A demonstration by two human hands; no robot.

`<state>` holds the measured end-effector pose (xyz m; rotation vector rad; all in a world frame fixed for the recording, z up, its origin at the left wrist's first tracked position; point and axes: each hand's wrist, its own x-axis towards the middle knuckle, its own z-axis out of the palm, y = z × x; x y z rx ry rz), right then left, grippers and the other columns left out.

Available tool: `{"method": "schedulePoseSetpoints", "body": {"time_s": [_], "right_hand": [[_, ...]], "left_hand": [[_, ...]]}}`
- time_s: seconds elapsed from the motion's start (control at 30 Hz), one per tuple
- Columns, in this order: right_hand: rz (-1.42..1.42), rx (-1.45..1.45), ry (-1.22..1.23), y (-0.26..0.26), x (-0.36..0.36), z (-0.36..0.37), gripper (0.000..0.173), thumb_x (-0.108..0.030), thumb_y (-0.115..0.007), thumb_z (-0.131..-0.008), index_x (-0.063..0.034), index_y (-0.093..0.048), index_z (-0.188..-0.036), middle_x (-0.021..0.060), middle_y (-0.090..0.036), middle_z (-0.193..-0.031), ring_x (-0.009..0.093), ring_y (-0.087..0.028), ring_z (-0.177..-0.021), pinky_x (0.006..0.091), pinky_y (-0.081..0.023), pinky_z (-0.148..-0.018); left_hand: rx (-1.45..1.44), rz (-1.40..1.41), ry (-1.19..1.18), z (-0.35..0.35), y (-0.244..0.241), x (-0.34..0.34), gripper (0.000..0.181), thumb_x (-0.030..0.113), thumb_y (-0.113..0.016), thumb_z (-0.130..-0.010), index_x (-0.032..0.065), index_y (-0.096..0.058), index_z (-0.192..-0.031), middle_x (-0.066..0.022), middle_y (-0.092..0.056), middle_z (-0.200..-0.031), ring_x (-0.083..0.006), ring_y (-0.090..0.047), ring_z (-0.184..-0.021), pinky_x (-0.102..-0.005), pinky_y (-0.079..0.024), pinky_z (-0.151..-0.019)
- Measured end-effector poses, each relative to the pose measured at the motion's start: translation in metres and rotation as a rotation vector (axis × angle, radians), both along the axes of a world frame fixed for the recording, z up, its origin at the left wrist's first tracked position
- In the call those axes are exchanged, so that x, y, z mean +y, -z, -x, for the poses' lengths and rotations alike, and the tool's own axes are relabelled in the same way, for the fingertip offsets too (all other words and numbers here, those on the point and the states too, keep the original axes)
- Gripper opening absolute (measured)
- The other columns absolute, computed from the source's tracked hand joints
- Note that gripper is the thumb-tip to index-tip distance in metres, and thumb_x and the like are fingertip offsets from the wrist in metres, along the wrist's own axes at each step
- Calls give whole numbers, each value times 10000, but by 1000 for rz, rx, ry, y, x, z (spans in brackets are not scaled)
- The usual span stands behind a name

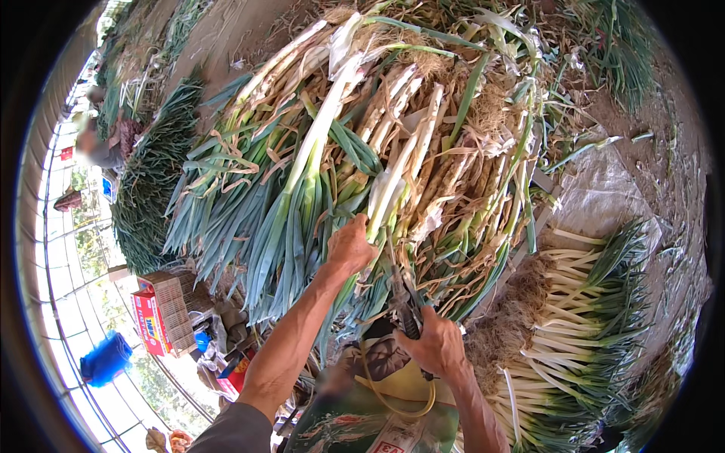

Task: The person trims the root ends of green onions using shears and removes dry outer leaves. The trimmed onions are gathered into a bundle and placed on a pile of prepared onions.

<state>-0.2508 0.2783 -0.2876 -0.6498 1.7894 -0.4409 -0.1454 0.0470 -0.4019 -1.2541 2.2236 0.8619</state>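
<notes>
A large heap of leeks or big green onions (255,170), with dry outer leaves and roots, lies before me. My left hand (352,244) is closed around the stalk of one leek (391,187) in the lower middle of the heap. Just right of it, my right hand (433,342) grips the dark handle of a tool (406,314) with a narrow metal front end that points up at the heap; its exact kind is unclear. A yellowish hose (416,415) loops from the handle's lower end over my lap.
Cleaned leeks (566,340) lie in a row at the right, roots inward, near a pale plastic sheet (603,181). Another green pile (156,181) stands at the left. Lower left are a red carton (150,323) and a blue bag (106,359) by wire mesh. A person (107,147) is at the far left.
</notes>
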Motion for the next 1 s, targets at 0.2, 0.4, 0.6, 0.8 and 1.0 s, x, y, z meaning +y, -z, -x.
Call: {"method": "schedulePoseSetpoints", "body": {"time_s": [0.2, 0.4, 0.6, 0.8, 1.0], "right_hand": [[72, 98, 107, 29, -35, 30, 531, -425, -751, -793, 51, -568, -945, 259, -693, -770, 425, -704, -744, 500, -549, -695], [44, 160, 148, 47, -69, 51, 549, -463, -710, -804, 63, -606, -921, 259, -700, -768, 419, -708, -718, 504, -548, -677], [79, 165, 150, 40, -71, 50, 521, -432, -720, -812, 62, -613, -943, 229, -713, -776, 399, -715, -722, 485, -562, -683], [88, 187, 132, 34, -73, 43, 513, -405, -728, -810, 66, -606, -972, 245, -713, -802, 409, -718, -756, 491, -567, -702], [204, 190, 164, 13, -60, 34, 483, -363, -756, -800, 48, -575, -979, 250, -708, -796, 421, -710, -721, 490, -561, -661]], "left_hand": [[-31, -39, -67, 8, 6, -15, 483, 173, -652, -729, -39, -591, -1159, -304, -694, -977, -478, -671, -948, -525, -516, -837], [68, -11, -135, 3, -23, -16, 354, 145, -675, -732, -44, -601, -1023, -330, -663, -893, -475, -670, -881, -535, -498, -762], [104, -65, -200, -47, -68, 10, 345, 157, -698, -781, -42, -622, -1052, -269, -673, -865, -405, -675, -783, -475, -508, -715], [50, -181, -310, -72, -111, 29, 369, 158, -690, -785, -23, -631, -1102, -255, -679, -852, -372, -684, -776, -454, -513, -693], [207, -247, -400, -99, -160, 38, 365, 136, -706, -786, -19, -648, -1111, -101, -723, -847, -165, -684, -749, -325, -525, -646]]}}
